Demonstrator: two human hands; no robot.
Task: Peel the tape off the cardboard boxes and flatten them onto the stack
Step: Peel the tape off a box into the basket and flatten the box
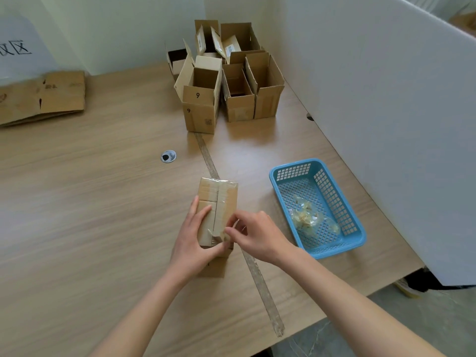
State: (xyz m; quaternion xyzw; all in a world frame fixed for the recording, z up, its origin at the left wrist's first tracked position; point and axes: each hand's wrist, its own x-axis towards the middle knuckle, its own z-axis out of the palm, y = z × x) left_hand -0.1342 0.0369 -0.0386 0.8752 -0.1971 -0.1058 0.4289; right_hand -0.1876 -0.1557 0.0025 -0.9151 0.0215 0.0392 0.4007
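Item: sealed cardboard box, standing near table's front edge, long axis running away from the person. Left hand grips its near-left side; right hand pinches the tape at the near end, so the peel likely runs away along the seam

left hand: fingers curled, gripping | right hand: fingers pinching

Your two arms come in from the bottom edge, bare from the frame's edge to the wrists, with no sleeve showing in this view. Your left hand and right hand are bare as well, fingers slim, nails short and plain. Your forearms are slender.
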